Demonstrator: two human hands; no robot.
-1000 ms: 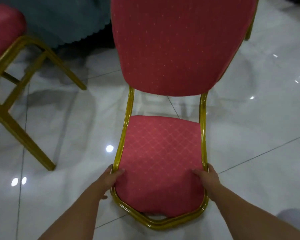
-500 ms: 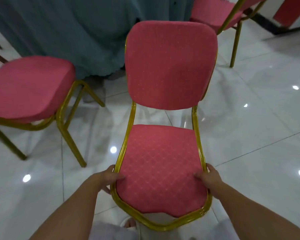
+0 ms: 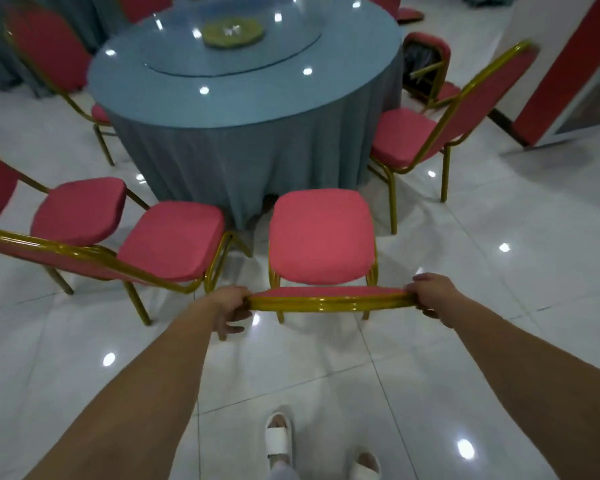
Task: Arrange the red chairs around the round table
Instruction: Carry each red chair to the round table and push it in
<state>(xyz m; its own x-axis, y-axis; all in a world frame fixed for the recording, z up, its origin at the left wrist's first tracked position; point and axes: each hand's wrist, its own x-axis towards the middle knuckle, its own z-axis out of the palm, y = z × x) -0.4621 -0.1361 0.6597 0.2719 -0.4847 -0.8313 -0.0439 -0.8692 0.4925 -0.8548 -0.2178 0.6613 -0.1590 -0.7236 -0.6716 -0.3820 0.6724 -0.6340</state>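
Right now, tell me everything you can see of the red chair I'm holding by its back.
The red chair has a padded seat in red fabric with rounded corners and a gold-coloured tubular frame that looks like metal. It stands upright on the glossy white tiled floor, seat facing the round table, its front edge close to the blue-grey tablecloth; whether they touch is unclear. The backrest shows only edge-on from above. The left hand and right hand grip its top corners.

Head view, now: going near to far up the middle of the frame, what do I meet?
White slipper → red chair, its backrest top held by the left hand and right hand → round table → glass turntable → yellow-green dish.
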